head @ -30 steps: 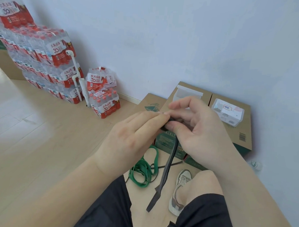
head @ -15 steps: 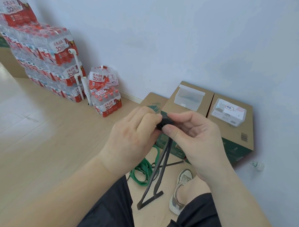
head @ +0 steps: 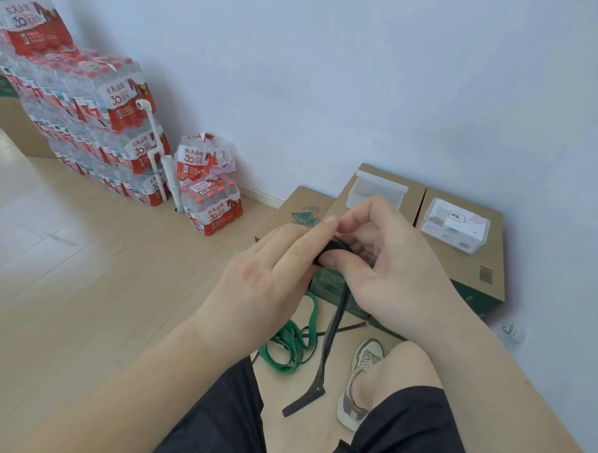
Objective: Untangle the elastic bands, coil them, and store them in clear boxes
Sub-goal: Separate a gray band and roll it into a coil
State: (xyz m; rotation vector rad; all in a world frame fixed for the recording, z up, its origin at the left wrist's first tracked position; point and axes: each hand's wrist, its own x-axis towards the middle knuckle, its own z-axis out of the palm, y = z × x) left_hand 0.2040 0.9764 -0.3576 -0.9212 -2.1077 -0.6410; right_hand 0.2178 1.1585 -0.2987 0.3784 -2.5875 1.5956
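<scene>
A black elastic band (head: 330,334) is partly wound into a small coil between my hands, and its loose tail hangs down to the floor. My left hand (head: 271,280) pinches the coil from the left, and my right hand (head: 388,264) grips it from the right with thumb and curled fingers. A green elastic band (head: 291,342) lies tangled on the floor below my hands. An open clear box (head: 376,193) stands on a cardboard carton behind my right hand. Further right, a closed clear box (head: 453,224) with white contents rests on another carton.
Cardboard cartons (head: 473,271) stand against the white wall. Stacked packs of bottled water (head: 86,114) and a white pipe (head: 157,151) fill the left. My knees and a grey shoe (head: 359,383) are below. A small bottle (head: 512,331) lies by the wall.
My hands have kept turning the black coil. The hanging tail has grown shorter and swung slightly. My right fingers have lifted above the coil.
</scene>
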